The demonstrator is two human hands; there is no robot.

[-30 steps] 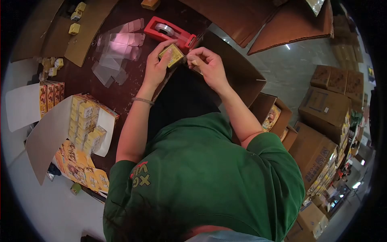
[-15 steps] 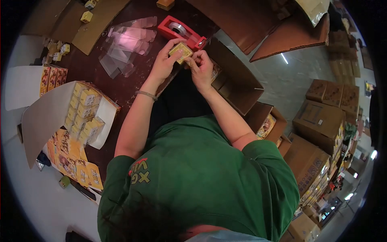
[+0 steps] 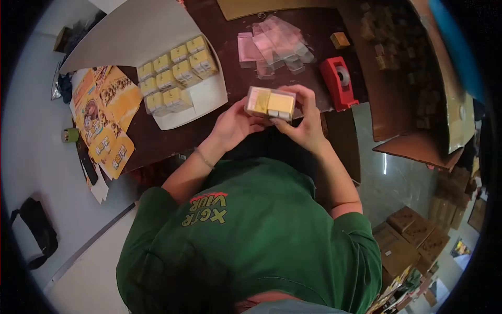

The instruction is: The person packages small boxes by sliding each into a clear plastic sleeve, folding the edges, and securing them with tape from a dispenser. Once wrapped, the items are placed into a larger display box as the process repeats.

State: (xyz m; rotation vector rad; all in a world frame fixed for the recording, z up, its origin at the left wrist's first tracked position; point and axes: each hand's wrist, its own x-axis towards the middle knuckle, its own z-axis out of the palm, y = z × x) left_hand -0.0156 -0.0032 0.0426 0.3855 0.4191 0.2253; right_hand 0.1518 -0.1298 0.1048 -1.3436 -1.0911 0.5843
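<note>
Both hands hold a clear plastic box [image 3: 271, 103] with small yellow boxes inside, above the table's front edge. My left hand [image 3: 234, 125] wraps its left end, a bracelet at the wrist. The fingers of my right hand [image 3: 307, 118] grip its right end. Left of them, an open white-lined carton [image 3: 209, 104] holds rows of similar yellow boxes. Flat clear plastic sleeves [image 3: 274, 44] lie on the dark table [image 3: 219, 23] beyond the hands. To their right stands a red tape dispenser [image 3: 338, 83], with a small orange-yellow box [image 3: 340, 40] behind it.
Orange printed cardboard [image 3: 104, 125] lies at the left edge of the table. A large open carton [image 3: 387, 94] with many small boxes stands at the right. Brown cartons [image 3: 402, 246] are stacked on the floor at the lower right. A black bag [image 3: 36, 230] is at the lower left.
The view has turned toward the left side of the table. The held box now shows as a larger clear box, lifted closer, with both hands around its ends.
</note>
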